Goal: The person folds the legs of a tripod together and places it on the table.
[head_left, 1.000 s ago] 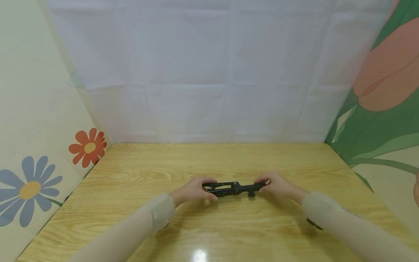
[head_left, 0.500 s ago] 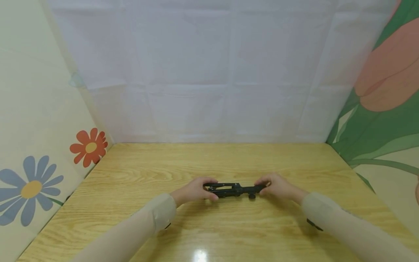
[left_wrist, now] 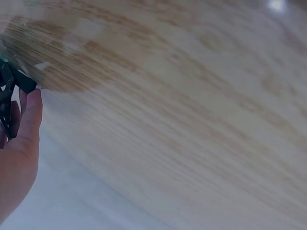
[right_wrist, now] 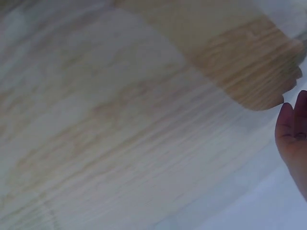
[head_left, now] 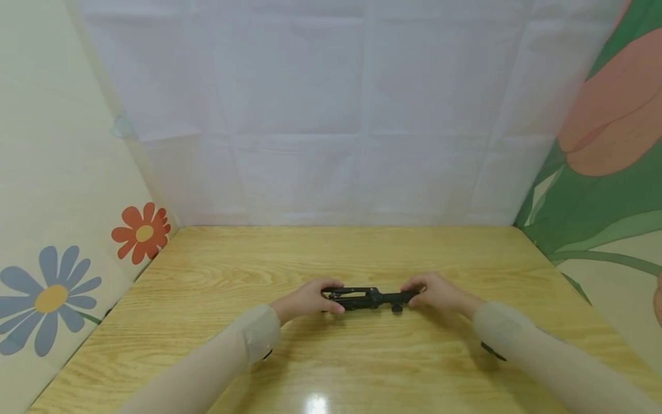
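In the head view a black tripod (head_left: 373,298), small and with its legs folded, lies sideways between both hands, over the middle of the table. My left hand (head_left: 309,299) grips the leg end, thumb at the near side and fingers at the far side. At the other end, my right hand (head_left: 438,293) pinches the narrow tip, beside a small round knob (head_left: 397,309) that points toward me. Dark leg ends (left_wrist: 26,82) show against the left fingers in the left wrist view. The right wrist view catches only part of the right hand (right_wrist: 293,136); its fingertips' hold is hidden there.
The wood-grain table (head_left: 331,362) reaches back to a white cloth (head_left: 331,115) hanging behind it. Flower-printed panels border it at left (head_left: 46,190) and right (head_left: 615,218). A light glare sits near the front edge.
Both hands keep their places on the tripod. It has turned very slightly between them; otherwise the scene looks the same.
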Demonstrator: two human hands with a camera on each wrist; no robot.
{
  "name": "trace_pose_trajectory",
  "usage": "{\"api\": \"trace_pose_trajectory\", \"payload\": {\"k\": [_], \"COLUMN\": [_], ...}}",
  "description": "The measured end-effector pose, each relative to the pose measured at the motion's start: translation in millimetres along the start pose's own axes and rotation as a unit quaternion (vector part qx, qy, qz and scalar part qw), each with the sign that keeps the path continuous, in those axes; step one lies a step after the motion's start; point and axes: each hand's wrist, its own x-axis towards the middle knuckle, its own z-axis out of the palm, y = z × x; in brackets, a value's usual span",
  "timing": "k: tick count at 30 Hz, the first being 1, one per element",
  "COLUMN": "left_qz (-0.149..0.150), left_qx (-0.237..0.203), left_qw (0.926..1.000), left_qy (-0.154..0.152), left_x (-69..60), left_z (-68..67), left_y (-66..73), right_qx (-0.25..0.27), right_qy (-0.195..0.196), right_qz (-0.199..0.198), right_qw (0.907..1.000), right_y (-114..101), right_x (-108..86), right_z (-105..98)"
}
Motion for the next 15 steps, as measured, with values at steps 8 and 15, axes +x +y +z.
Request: {"api": "trace_pose_trajectory", "payload": {"k": [8,15], "left_qz": [0.006,0.009], "left_qx": [0.002,0.014], "left_qw": [1.0000,0.9998], "left_qy": [-0.005,-0.007], "left_x": [0.9,3.7], "left_z": [-2.4,-6.8], "left_y": [-1.1,-0.3], "right_qx": [0.005,0.006], "right_qy": [0.000,0.001], "right_qz": [-0.008,-0.004], "right_qw": [1.0000,1.0000], "right_y": [-1.0,-0.6], "right_x": [0.7,1.9], "right_z": [0.6,0.5]}}
